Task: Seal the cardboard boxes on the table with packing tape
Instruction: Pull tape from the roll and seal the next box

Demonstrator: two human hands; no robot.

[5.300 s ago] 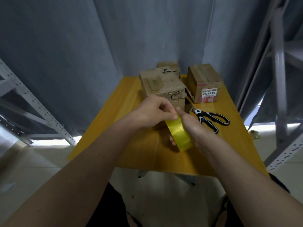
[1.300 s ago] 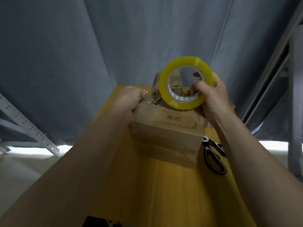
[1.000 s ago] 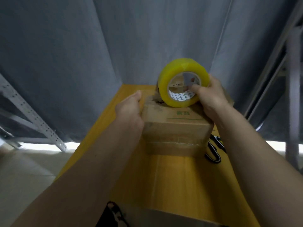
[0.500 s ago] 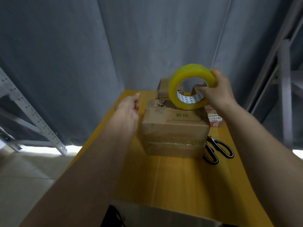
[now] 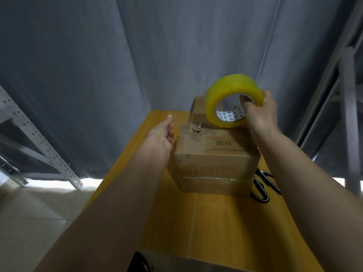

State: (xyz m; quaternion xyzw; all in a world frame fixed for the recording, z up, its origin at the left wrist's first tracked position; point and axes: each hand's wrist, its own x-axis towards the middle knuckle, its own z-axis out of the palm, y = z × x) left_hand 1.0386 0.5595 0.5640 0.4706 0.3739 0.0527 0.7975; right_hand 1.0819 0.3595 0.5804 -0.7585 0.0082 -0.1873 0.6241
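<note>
Gripping the yellow tape roll (image 5: pixel 231 89) with thumb through its core, the right hand (image 5: pixel 260 112) holds it upright above the far end of the nearest cardboard box (image 5: pixel 214 160), which sits mid-desk on the yellow desk (image 5: pixel 225 222). The left hand (image 5: pixel 162 135) is released, fingers straight, just beside the box's left side. A second box (image 5: pixel 198 108) stands behind, near the far edge. Black scissors (image 5: pixel 262 186) lie by the right edge.
</note>
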